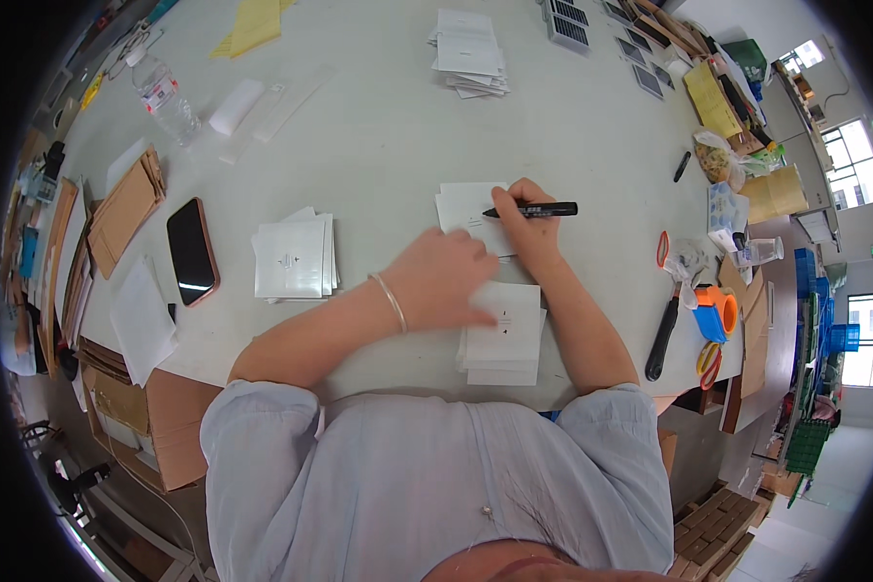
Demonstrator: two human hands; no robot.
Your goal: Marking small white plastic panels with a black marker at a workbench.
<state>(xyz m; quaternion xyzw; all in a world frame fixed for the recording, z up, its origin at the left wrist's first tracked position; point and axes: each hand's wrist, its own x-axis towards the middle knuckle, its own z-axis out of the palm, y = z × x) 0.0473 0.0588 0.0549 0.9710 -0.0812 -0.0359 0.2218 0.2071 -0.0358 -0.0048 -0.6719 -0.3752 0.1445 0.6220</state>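
Observation:
My right hand (530, 225) grips a black marker pen (533, 209), its tip resting on a white card (465, 206) on the pale table (378, 145). My left hand (443, 279) lies flat, palm down, with its fingertips on a stack of white cards (504, 339) near the table's front edge. A thin bracelet circles my left wrist. Another stack of white cards (293, 257) lies to the left of my left forearm.
A phone (192, 251) lies face up at the left beside brown envelopes (126, 209). A water bottle (168, 97) and a far card pile (468, 53) sit at the back. Orange tape dispenser (717, 310), black-handled tool (663, 335) and scissors (708, 364) lie at the right.

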